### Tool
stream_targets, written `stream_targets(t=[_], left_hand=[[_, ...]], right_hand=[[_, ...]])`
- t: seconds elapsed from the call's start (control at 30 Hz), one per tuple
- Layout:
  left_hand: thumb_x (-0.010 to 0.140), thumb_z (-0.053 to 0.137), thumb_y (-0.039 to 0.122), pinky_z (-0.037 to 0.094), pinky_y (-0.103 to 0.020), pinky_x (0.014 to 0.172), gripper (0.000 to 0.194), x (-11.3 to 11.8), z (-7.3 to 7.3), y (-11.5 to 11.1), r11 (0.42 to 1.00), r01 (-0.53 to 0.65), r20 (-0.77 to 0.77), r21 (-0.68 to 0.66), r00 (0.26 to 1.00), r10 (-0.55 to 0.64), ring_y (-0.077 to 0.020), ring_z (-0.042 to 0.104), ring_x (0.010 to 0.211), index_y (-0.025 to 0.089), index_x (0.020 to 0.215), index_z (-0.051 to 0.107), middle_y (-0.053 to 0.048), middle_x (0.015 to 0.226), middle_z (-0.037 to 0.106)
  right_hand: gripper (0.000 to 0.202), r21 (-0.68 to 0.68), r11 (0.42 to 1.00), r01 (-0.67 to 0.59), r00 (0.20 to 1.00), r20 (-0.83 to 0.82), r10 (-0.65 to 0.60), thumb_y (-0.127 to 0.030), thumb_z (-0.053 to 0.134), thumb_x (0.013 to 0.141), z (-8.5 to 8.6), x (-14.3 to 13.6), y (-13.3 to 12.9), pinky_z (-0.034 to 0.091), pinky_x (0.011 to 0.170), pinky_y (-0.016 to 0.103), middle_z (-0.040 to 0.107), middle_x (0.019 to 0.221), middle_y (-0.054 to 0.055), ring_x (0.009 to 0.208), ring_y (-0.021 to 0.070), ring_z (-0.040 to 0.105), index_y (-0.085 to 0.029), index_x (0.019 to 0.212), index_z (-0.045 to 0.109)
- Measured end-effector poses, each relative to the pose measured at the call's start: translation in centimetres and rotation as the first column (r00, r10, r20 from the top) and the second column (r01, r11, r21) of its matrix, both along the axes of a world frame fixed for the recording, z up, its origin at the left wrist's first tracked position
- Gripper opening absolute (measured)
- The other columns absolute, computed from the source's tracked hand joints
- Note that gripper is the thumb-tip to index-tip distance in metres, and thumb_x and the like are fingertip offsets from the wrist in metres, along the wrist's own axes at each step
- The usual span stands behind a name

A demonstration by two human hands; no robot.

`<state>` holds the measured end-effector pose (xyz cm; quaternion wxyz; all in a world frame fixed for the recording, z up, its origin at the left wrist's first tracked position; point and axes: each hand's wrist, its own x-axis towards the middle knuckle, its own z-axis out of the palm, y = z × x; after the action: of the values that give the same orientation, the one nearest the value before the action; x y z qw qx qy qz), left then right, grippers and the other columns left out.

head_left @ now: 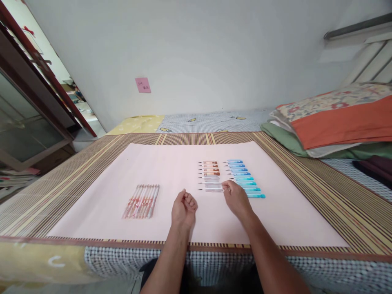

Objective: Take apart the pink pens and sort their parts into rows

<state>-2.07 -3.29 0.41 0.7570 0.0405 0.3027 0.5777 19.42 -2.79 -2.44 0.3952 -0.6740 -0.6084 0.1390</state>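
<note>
While the right hand (pixel 226 186) pinches the right end of the nearest grey pen (pixel 211 190), the left hand (pixel 184 206) is half closed, to the left of the grey pens (pixel 211 179) and closer to the person. Its fingers are curled inward; I cannot tell if the thumb touches them. The brown pens (pixel 210 168) lie just beyond the grey pens, in the same column, with their dark tips toward the left. To the right of the grey pens are the blue pens (pixel 245 173), partly hidden by the right hand. Well apart, to the left of the grey pens, the pink pens (pixel 141 201) lie side by side, tips pointing away from the person. Under the grey pens is a pale pink sheet (pixel 101 204), spread over a striped mat (pixel 39 192). Far to the right of them, folded bedding (pixel 346 122) is piled.
</note>
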Motion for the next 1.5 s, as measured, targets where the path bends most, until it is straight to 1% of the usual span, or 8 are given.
stream_targets(t=[0.23, 0.8, 0.97, 1.1, 1.2, 1.27, 1.37, 1.5], left_hand=[[0.083, 0.070, 0.023, 0.024, -0.021, 0.043, 0.035, 0.0, 0.0, 0.0, 1.000, 0.008, 0.003, 0.003, 1.000, -0.008, -0.0071, 0.033, 0.043, 0.021, 0.063, 0.042, 0.009, 0.053, 0.032], [0.085, 0.067, 0.024, 0.024, -0.021, 0.043, 0.032, 0.2, -0.1, 0.0, 1.000, 0.004, -0.024, -0.007, 1.000, -0.004, -0.0072, 0.034, 0.043, 0.020, 0.063, 0.044, 0.007, 0.052, 0.035], [0.082, 0.069, 0.026, 0.023, -0.021, 0.043, 0.030, 0.3, -0.3, 0.1, 0.999, 0.001, -0.068, 0.036, 0.998, 0.002, -0.0069, 0.034, 0.042, 0.020, 0.063, 0.046, 0.008, 0.051, 0.037], [0.080, 0.075, 0.037, 0.024, -0.022, 0.043, 0.037, 0.6, -0.6, 0.1, 0.993, -0.007, -0.186, 0.122, 0.982, 0.029, -0.0071, 0.035, 0.043, 0.021, 0.063, 0.046, 0.008, 0.051, 0.036], [0.079, 0.075, 0.044, 0.028, -0.023, 0.044, 0.041, 0.8, -0.9, -0.8, 0.969, -0.069, -0.309, 0.238, 0.940, 0.143, -0.0077, 0.038, 0.045, 0.022, 0.063, 0.045, 0.007, 0.053, 0.039], [0.079, 0.075, 0.045, 0.030, -0.022, 0.045, 0.041, 0.8, -0.9, -1.8, 0.943, -0.118, -0.377, 0.311, 0.895, 0.237, -0.0082, 0.039, 0.047, 0.022, 0.064, 0.045, 0.007, 0.054, 0.041], [0.075, 0.078, 0.050, 0.029, -0.021, 0.045, 0.045, 0.4, -0.7, -3.5, 0.931, -0.128, -0.460, 0.341, 0.841, 0.285, -0.0083, 0.037, 0.047, 0.023, 0.063, 0.043, 0.007, 0.053, 0.040], [0.076, 0.074, 0.056, 0.029, -0.021, 0.045, 0.047, -1.6, 0.1, -6.3, 0.936, -0.105, -0.579, 0.336, 0.760, 0.294, -0.0084, 0.036, 0.047, 0.022, 0.061, 0.044, 0.007, 0.053, 0.041]], right_hand=[[0.009, 0.059, 0.993, -0.104, 0.991, 0.095, 0.098, -0.023, 0.058, 0.083, 0.1, -0.4, -0.2, 0.047, 0.076, 0.032, 0.066, 0.098, 0.004, 0.083, 0.0197, 0.062, -0.023, 0.090, 0.064], [0.007, 0.052, 0.996, -0.074, 0.981, 0.186, 0.064, -0.019, 0.057, 0.089, -0.3, -1.4, 0.0, 0.038, 0.066, 0.027, 0.059, 0.093, 0.002, 0.076, 0.0155, 0.058, -0.022, 0.084, 0.060], [0.011, 0.234, 0.968, -0.086, 0.996, 0.051, 0.076, -0.026, 0.056, 0.091, 0.4, -1.8, -0.2, 0.042, 0.071, 0.028, 0.062, 0.087, 0.002, 0.072, 0.0151, 0.054, -0.021, 0.082, 0.061], [0.021, 0.329, 0.944, 0.029, 0.982, -0.186, 0.034, -0.037, 0.058, 0.094, 1.3, -1.7, -1.0, 0.043, 0.066, 0.027, 0.062, 0.075, -0.001, 0.063, 0.0135, 0.049, -0.021, 0.084, 0.065], [0.025, 0.295, 0.945, 0.141, 0.936, -0.350, -0.031, -0.043, 0.061, 0.091, 1.4, -1.3, -2.2, 0.042, 0.062, 0.026, 0.063, 0.070, -0.001, 0.061, 0.0137, 0.050, -0.019, 0.084, 0.066], [0.027, 0.244, 0.955, 0.166, 0.911, -0.409, -0.054, -0.044, 0.062, 0.088, 1.3, -0.9, -3.2, 0.042, 0.061, 0.027, 0.063, 0.069, -0.001, 0.061, 0.0145, 0.051, -0.019, 0.082, 0.067], [0.027, 0.160, 0.981, 0.112, 0.900, -0.434, -0.032, -0.045, 0.062, 0.085, 1.4, -0.6, -5.1, 0.041, 0.060, 0.027, 0.063, 0.066, 0.000, 0.061, 0.0154, 0.051, -0.019, 0.078, 0.066], [0.028, 0.061, 0.995, -0.082, 0.919, -0.381, 0.099, -0.046, 0.060, 0.085, 1.9, -0.2, -8.9, 0.040, 0.060, 0.027, 0.060, 0.065, -0.001, 0.062, 0.0151, 0.051, -0.020, 0.075, 0.064]])
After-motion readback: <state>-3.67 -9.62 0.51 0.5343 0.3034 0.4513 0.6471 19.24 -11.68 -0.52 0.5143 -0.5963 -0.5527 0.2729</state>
